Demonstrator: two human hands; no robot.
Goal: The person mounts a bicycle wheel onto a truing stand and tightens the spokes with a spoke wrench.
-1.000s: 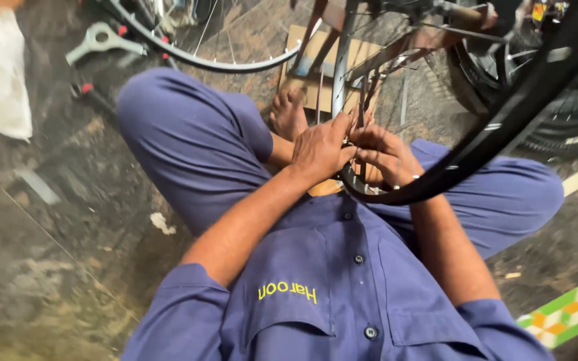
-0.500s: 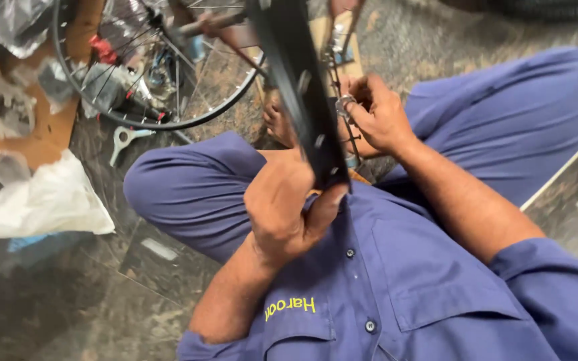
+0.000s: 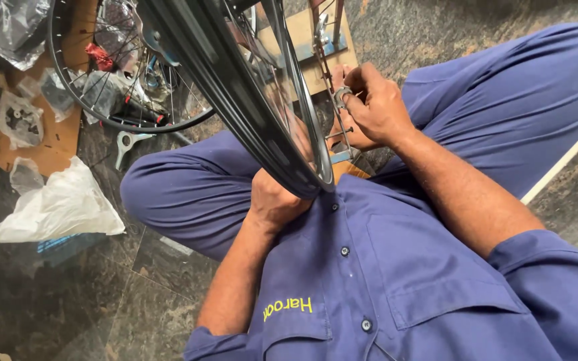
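Head view: spoke adjustment step on black bicycle rim (image 3: 235, 87) standing over lap. Left hand (image 3: 272, 200) clenched on rim's lower edge. Right hand (image 3: 372, 107) pinching small metal spoke key (image 3: 341, 97) at stand. Next move calls for steady rim, fine turning

left hand (image 3: 277, 200) grips black bicycle rim (image 3: 235, 80) at frame centre; right hand (image 3: 372, 107) pinches small metal tool (image 3: 341, 97) upper centre. second wheel (image 3: 112, 67), white plastic bag (image 3: 58, 207) left.

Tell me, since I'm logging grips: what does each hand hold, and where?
Left hand grips the black wheel rim at its near edge; right hand pinches a small metal tool.
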